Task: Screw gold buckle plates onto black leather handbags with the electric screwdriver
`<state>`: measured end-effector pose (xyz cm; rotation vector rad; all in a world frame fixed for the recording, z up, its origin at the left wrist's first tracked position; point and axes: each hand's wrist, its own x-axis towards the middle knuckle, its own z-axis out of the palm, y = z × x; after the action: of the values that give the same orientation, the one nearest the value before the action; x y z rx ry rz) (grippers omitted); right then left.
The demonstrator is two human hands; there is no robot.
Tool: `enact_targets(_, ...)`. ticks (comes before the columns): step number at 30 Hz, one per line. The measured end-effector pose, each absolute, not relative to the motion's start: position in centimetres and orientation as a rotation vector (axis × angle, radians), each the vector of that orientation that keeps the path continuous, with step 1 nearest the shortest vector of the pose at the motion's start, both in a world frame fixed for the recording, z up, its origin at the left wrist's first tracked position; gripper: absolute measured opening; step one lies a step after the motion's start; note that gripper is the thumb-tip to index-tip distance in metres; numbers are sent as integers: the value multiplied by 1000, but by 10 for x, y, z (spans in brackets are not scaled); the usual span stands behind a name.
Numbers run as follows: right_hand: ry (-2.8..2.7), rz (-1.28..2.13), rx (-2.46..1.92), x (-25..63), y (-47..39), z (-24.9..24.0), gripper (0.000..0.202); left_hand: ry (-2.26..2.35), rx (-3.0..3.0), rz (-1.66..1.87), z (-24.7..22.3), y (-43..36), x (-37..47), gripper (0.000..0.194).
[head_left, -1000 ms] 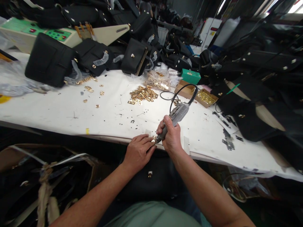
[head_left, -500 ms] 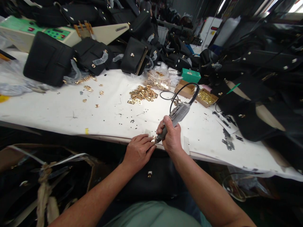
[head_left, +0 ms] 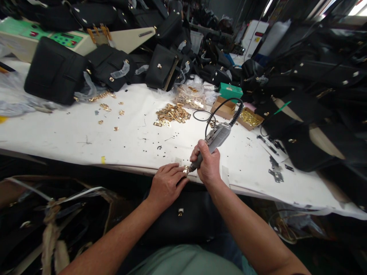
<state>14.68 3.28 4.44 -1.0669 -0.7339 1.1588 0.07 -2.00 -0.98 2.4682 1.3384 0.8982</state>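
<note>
Tabletop (head_left: 63, 133) shifts slightly left in view, right hand (head_left: 208, 163) still gripping tool (head_left: 219, 135).

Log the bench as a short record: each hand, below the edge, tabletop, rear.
Left hand: fingers at a small gold piece, table edge
Right hand: gripping gray corded tool, tip by that piece
Below edge: black bag, gold clasp
Tabletop: heaped gold fittings, green box
Rear: more black bags
</note>
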Motion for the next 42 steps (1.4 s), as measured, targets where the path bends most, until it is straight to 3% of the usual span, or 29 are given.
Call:
enact_targets(3, -744, 1135, -1097, 148, 36, 42, 43, 1371, 2456, 905, -12, -19, 1, 22)
enact_targets(8, -747, 1146, -1140, 144, 36, 37, 43, 1471, 2396, 921, -14, -19, 2, 61)
enact_targets(11, -754, 1168, -1151, 141, 35, 34, 43, 1473, 2382, 915, -14, -19, 1, 68)
enact_targets(19, -869, 1186, -1151, 139, 31, 30, 42, 1454, 2386, 924, -15, -20, 0, 63)
enact_targets(28, -1351, 1235, -1235, 134, 34, 44, 34, 1501, 2318, 995, -20, -19, 3, 28)
enact_targets(38, -1609, 1342, -996, 136, 40, 48, 26, 1555, 2354, 1063, -27, -18, 3, 32)
enact_targets(42, -1458, 1367, -1052, 144, 36, 42, 30, 1500, 2288, 1028, -24, -19, 2, 29)
